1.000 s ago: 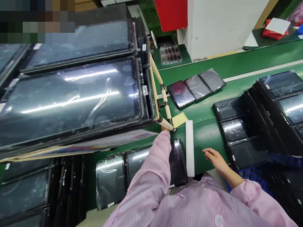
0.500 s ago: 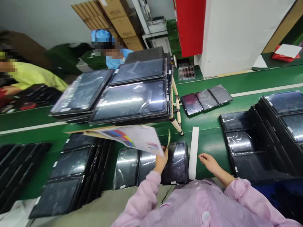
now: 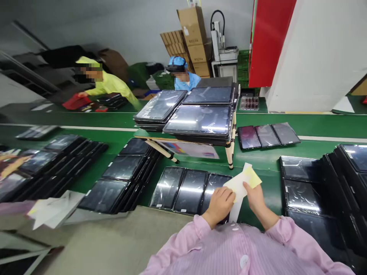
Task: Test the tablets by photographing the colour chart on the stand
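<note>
My left hand (image 3: 220, 202) is closed on the left part of a small yellow-and-white paper sheet (image 3: 237, 185). My right hand (image 3: 255, 198) pinches the yellow right end of the same paper between thumb and fingers. A long white strip (image 3: 236, 211) lies beneath the paper on the green table. Left of my hands is a row of three tablet-like screen panels (image 3: 190, 190) in clear film; my left hand partly hides the nearest one. Behind them, a printed colour sheet (image 3: 189, 148) hangs under the front of a raised stand (image 3: 231, 156).
Screen panels (image 3: 200, 119) are piled on the stand. Stacks of panels (image 3: 116, 193) stand left, with more dark stacks (image 3: 301, 187) at right. Three panels (image 3: 268, 136) lie behind the stand's right leg. Two co-workers, one in yellow (image 3: 114, 84), one in blue (image 3: 192, 80), are across the line.
The printed sheet left my left hand and now hangs under the stand. Both hands came together on the yellow-and-white paper; the right hand, earlier holding nothing visible, now grips it. The view shifted left.
</note>
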`<state>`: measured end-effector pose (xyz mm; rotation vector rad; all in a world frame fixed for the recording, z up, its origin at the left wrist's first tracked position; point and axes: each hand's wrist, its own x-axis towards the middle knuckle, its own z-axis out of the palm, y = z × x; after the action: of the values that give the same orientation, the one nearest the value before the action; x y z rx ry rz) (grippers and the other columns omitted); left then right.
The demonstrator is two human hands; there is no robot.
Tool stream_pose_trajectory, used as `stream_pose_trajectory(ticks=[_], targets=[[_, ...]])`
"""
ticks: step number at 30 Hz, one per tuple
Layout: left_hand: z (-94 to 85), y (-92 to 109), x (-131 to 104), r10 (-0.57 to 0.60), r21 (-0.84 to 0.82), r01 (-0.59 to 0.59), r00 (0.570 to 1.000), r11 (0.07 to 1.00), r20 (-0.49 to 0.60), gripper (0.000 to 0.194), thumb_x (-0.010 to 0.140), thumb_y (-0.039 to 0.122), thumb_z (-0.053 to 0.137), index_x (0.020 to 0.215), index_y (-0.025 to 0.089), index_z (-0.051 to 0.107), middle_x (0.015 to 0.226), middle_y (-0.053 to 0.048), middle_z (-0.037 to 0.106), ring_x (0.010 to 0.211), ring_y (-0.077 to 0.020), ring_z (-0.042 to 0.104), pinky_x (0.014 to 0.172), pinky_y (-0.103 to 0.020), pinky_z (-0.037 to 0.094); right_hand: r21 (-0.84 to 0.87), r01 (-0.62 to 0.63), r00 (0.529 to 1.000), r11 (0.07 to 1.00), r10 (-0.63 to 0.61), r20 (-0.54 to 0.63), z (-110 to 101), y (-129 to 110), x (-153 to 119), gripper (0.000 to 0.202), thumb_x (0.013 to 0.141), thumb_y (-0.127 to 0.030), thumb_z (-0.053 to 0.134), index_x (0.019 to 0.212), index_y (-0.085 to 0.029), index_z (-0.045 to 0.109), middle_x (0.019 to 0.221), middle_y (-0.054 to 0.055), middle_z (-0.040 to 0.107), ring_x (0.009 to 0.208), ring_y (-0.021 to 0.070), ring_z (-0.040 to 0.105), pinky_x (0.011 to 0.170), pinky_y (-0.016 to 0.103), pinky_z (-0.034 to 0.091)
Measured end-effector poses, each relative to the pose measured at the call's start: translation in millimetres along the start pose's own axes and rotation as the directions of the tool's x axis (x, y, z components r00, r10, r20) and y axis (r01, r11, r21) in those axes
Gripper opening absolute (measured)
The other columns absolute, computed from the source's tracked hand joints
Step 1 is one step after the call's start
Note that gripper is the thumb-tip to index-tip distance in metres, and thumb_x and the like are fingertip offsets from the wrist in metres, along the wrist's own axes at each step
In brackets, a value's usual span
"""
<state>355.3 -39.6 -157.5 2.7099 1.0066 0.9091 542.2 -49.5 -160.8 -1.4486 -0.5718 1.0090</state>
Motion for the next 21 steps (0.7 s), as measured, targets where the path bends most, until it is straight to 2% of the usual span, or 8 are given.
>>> stream_pose_trajectory(ticks=[2, 4, 7, 10, 13, 16, 18, 21], targets=[[-28.3, -12.7, 17.3, -0.015, 0.003, 0.015, 0.988, 1.0, -0.156, 0.033, 0.093, 0.043, 0.075, 0.121, 0.027, 0.068, 0.113, -0.009, 0.071, 0.111, -0.028, 0.068, 0.096, -0.044, 0.055, 0.067, 0.08, 0.995, 0.994, -0.076, -0.07, -1.1, -35.7, 15.0, 0.065, 0.069, -0.06, 0.084, 0.117, -0.017, 0.07, 0.127, 0.019, 0.075, 0.117, 0.0365, 0.073, 0.106, 0.058, 0.059], [-66.0, -41.0, 36.0, -0.11, -0.001, 0.117, 0.934, 0.993, -0.341, 0.053, 0.093, 0.051, 0.072, 0.137, 0.026, 0.058, 0.128, -0.013, 0.064, 0.124, -0.0325, 0.061, 0.108, -0.052, 0.05, 0.141, 0.177, 0.982, 0.974, -0.165, -0.091, 1.7, -80.9, 36.8, 0.069, 0.069, -0.058, 0.087, 0.121, -0.018, 0.069, 0.132, 0.017, 0.074, 0.125, 0.0345, 0.07, 0.112, 0.055, 0.056], [-125.5, -98.6, 71.3, -0.343, -0.081, 0.363, 0.748, 0.928, -0.568, 0.064, 0.099, 0.044, 0.065, 0.152, 0.019, 0.04, 0.144, -0.022, 0.048, 0.141, -0.0356, 0.046, 0.114, -0.056, 0.044, 0.27, 0.257, 0.961, 0.928, -0.276, 0.034, 23.1, -152.0, 76.8, 0.071, 0.065, -0.062, 0.089, 0.118, -0.019, 0.069, 0.129, 0.015, 0.076, 0.119, 0.0345, 0.073, 0.106, 0.053, 0.061], [-165.1, -151.2, 116.0, -0.538, -0.226, 0.517, 0.602, 0.826, -0.59, 0.059, 0.102, 0.042, 0.061, 0.151, 0.016, 0.043, 0.148, -0.022, 0.048, 0.14, -0.0327, 0.05, 0.119, -0.052, 0.041, 0.356, 0.264, 0.913, 0.896, -0.351, 0.208, 66.9, -203.1, 112.3, 0.07, 0.062, -0.062, 0.093, 0.112, -0.019, 0.069, 0.125, 0.013, 0.077, 0.115, 0.0335, 0.075, 0.103, 0.052, 0.063], [-177.2, -183.9, 157.8, -0.676, -0.356, 0.585, 0.53, 0.728, -0.511, 0.046, 0.1, 0.043, 0.065, 0.138, 0.017, 0.058, 0.134, -0.016, 0.064, 0.13, -0.029, 0.061, 0.118, -0.046, 0.045, 0.377, 0.232, 0.862, 0.897, -0.369, 0.347, 115.7, -222.3, 130.0, 0.061, 0.069, -0.059, 0.091, 0.108, -0.019, 0.069, 0.117, 0.011, 0.079, 0.112, 0.0317, 0.075, 0.104, 0.053, 0.062], [-176.0, -196.4, 181.6, -0.746, -0.436, 0.61, 0.479, 0.661, -0.462, 0.041, 0.096, 0.041, 0.07, 0.127, 0.014, 0.066, 0.125, -0.015, 0.071, 0.123, -0.0295, 0.066, 0.114, -0.046, 0.049, 0.37, 0.229, 0.839, 0.9, -0.376, 0.394, 150.2, -219.0, 131.4, 0.055, 0.079, -0.058, 0.085, 0.113, -0.019, 0.066, 0.119, 0.01, 0.078, 0.114, 0.0292, 0.074, 0.107, 0.054, 0.06], [-175.0, -197.1, 185.7, -0.756, -0.458, 0.605, 0.467, 0.651, -0.458, 0.04, 0.093, 0.038, 0.073, 0.124, 0.014, 0.067, 0.124, -0.014, 0.072, 0.12, -0.0287, 0.066, 0.114, -0.046, 0.049, 0.362, 0.255, 0.842, 0.896, -0.39, 0.372, 162.9, -212.3, 128.4, 0.056, 0.084, -0.058, 0.08, 0.121, -0.019, 0.063, 0.127, 0.011, 0.075, 0.118, 0.0275, 0.072, 0.111, 0.054, 0.057], [-176.1, -194.2, 182.5, -0.743, -0.47, 0.577, 0.488, 0.668, -0.458, 0.041, 0.092, 0.036, 0.074, 0.125, 0.014, 0.067, 0.127, -0.014, 0.071, 0.121, -0.026, 0.066, 0.116, -0.044, 0.048, 0.342, 0.318, 0.852, 0.884, -0.425, 0.306, 170.9, -203.9, 122.5, 0.057, 0.088, -0.056, 0.076, 0.129, -0.02, 0.061, 0.142, 0.012, 0.065, 0.13, 0.0269, 0.065, 0.119, 0.052, 0.051]])
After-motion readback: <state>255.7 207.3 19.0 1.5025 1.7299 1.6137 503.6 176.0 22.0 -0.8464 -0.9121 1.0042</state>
